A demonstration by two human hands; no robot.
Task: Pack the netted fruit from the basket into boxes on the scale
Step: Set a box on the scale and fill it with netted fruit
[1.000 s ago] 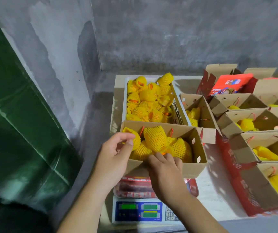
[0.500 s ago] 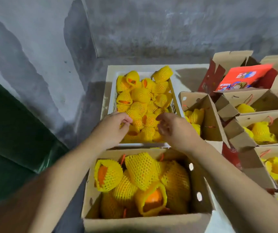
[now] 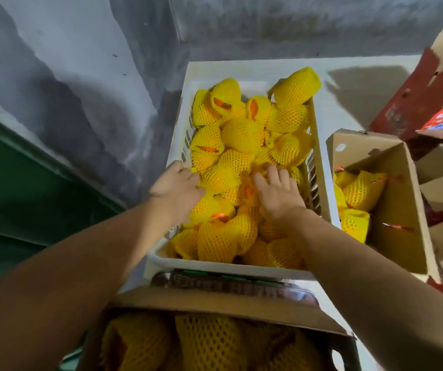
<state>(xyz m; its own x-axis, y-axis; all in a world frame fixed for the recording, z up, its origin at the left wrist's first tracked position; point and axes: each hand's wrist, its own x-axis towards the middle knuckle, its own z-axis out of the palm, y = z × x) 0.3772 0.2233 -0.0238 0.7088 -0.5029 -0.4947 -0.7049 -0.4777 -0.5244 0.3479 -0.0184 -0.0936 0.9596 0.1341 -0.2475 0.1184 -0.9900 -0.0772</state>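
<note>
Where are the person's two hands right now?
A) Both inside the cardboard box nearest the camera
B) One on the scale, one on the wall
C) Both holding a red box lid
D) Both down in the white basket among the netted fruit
D: the left hand and right hand both rest among the netted fruit inside the white basket.
</note>
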